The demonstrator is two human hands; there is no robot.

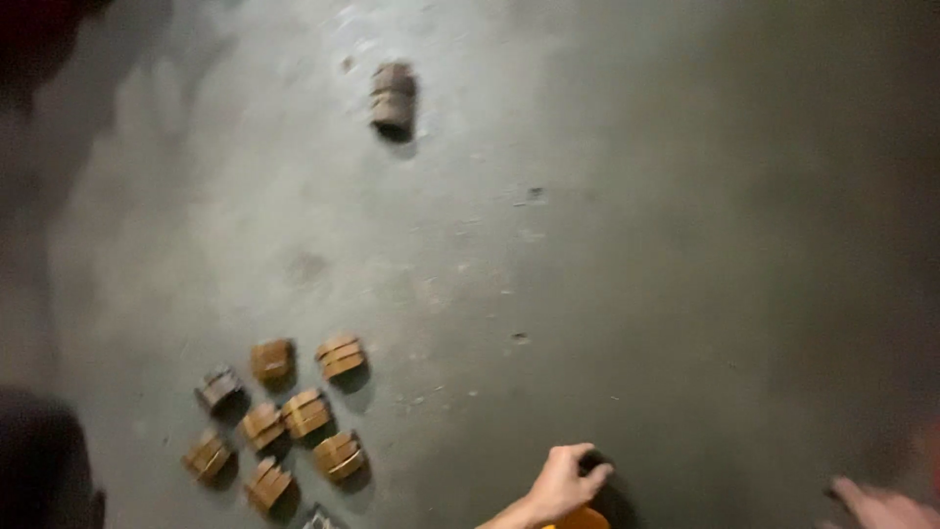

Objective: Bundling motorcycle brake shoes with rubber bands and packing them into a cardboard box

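Note:
My left hand (560, 483) reaches in from the bottom edge. Its fingers curl around a dark patch (597, 462) on the grey floor; whether that is an object or a shadow is unclear. An orange thing (580, 520) shows just under the wrist. My right hand (881, 506) is blurred at the bottom right corner, fingers stretched out to the left with nothing visible in it. A cluster of several brown slotted blocks (305, 412) lies on the floor left of my left hand, well apart from it.
A single brown block (393, 96) lies alone at the top centre. The floor (607, 245) is scuffed grey concrete. Dark shapes fill the top left corner (39, 39) and the bottom left corner (39, 460). A small dark item (318, 517) lies below the cluster.

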